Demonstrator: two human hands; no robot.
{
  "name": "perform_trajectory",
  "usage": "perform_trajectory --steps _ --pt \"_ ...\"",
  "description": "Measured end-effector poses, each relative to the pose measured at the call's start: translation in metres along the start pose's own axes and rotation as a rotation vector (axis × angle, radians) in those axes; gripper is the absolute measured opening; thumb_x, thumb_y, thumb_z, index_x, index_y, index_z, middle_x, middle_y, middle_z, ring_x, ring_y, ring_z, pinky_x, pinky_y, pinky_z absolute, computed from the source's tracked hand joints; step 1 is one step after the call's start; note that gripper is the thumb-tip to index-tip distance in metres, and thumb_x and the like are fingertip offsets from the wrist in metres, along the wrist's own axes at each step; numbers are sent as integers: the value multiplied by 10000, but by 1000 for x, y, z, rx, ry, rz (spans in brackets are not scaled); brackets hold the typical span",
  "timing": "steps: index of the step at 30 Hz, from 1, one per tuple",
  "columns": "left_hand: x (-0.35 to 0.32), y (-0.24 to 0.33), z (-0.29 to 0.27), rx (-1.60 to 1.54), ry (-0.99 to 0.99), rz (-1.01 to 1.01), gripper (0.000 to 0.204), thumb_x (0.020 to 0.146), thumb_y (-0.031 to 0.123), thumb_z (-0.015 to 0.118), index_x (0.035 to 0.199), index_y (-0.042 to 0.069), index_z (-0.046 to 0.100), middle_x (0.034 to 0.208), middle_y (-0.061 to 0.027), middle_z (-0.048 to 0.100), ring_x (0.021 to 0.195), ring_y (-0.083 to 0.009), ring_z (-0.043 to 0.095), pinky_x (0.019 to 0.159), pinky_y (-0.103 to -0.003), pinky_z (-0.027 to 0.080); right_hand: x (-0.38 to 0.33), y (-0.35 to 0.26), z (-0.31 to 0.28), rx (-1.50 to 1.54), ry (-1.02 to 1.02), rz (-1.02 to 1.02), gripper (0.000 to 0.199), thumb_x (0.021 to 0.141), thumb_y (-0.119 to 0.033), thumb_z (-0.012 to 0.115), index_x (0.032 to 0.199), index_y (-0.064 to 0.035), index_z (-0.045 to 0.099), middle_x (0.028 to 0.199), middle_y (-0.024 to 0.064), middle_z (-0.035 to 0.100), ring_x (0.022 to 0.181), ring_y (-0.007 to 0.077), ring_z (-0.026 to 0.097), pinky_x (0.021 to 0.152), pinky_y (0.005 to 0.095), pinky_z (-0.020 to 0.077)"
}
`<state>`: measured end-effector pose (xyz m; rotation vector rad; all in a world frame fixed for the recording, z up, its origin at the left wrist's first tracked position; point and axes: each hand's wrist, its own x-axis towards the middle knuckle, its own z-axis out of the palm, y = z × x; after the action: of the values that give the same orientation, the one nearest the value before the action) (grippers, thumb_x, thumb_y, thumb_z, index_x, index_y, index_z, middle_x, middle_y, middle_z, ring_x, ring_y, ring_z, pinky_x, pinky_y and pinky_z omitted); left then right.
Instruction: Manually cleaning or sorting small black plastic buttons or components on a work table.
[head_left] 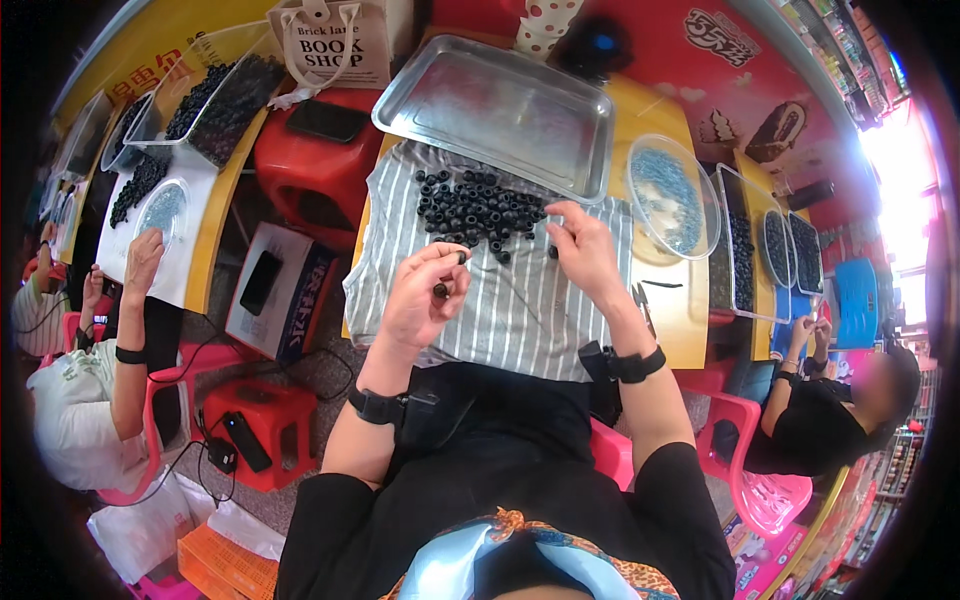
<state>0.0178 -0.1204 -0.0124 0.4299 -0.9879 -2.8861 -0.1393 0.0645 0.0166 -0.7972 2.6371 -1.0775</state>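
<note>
head view: one fisheye frame, looking down at the lap and bench
left hand (pixel 425 300): raised over the striped cloth at 9 o'clock of centre, grip narrow, fingers curled around small black ring (pixel 440 290); a second black piece sits at the fingertips near the thumb
right hand (pixel 582 250): at 3 o'clock of the left hand, fingertips pinched down at the edge of the pile; a black piece right by them, cannot tell if gripped
pile of black rings (pixel 478 208): loose heap on the cloth, 12 o'clock of both hands, just beside the right fingertips
striped cloth (pixel 520 310): grey and white, spread over the yellow bench (pixel 672 300), hanging toward the lap
metal tray (pixel 495 110): at 12 o'clock of the pile, its near edge touching the cloth
clear bowl (pixel 672 195): at 3 o'clock of the pile, holds pale blue small parts
wrist bands: black, one on each wrist
red stool (pixel 315 165): at 10 o'clock, black phone (pixel 327 120) lying on it
other persons: one at 9 o'clock with a hand on a white-covered bench, one at 4 o'clock in black, seated
</note>
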Motion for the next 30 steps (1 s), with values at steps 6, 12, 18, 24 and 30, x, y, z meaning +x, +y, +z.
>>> perform_trajectory --steps 6,12,18,24,30 --pt "-4 1 -5 48 53 -52 172 931 114 553 986 -34 621 780 -97 632 511 -99 549 354 -199 286 23 1 13 -304 56 -153 243 822 -139 627 1050 -54 617 741 182 642 769 377 620 673 459 464" --pt "7 -10 8 653 226 277 108 870 95 645 896 -8 663 654 5 569 517 -35 466 454 -206 320 18 5 10 -347 28 -117 222 820 -151 628 1016 -49 606 762 193 646 797 399 619 688 491 454" --pt "2 6 12 1347 395 469 111 779 36 627 880 13 666 661 -157 628 571 -277 617 518 -373 431 14 18 5 78 -44 -23 193 886 -186 607 1001 -32 606 663 77 611 616 242 579 535 343 421" --pt "12 -5 8 1519 280 684 180 805 95 650 976 41 639 652 -163 606 599 -321 614 544 -409 436 -8 7 -4 1544 -317 351 172 947 -193 574 1040 -51 607 760 33 593 618 96 516 493 212 368" --pt "19 -2 15 1698 278 577 178 819 127 629 963 47 563 736 -180 646 700 -402 617 595 -501 454 -6 10 3 859 -134 281 104 927 -119 586 941 -33 643 699 5 568 544 107 485 482 219 357"
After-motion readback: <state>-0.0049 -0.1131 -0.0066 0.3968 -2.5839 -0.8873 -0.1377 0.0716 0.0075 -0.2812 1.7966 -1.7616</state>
